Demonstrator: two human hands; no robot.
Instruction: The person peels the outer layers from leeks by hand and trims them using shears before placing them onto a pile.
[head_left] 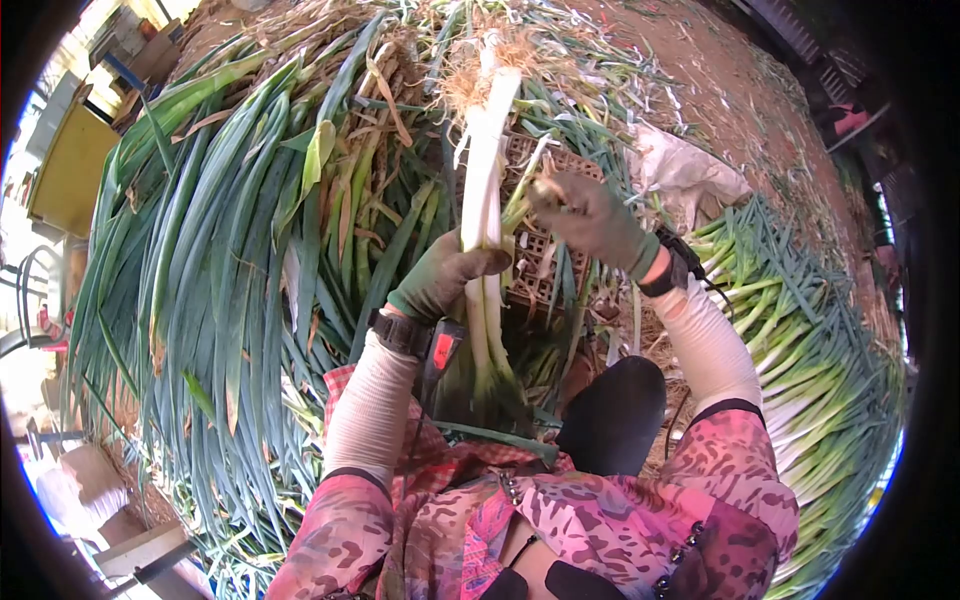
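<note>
My left hand (450,272), in a dark green work glove, is closed around the white shafts of leeks (487,170). They stand roughly upright before me, with shaggy roots at the top and green leaves hanging down by my lap. My right hand (595,220), gloved the same way, is just to the right of the shafts with its fingers closed. A pale green outer leaf (518,205) runs from the shafts up to those fingers, and they seem to pinch it. Behind the leeks is a brown plastic crate (545,265).
A big heap of untrimmed leeks (215,270) lies on the left. Cleaned leeks (800,350) lie in a long row on the right, near a white sack (690,170). Peeled scraps (600,60) litter the earth floor. A yellow box (75,160) stands far left.
</note>
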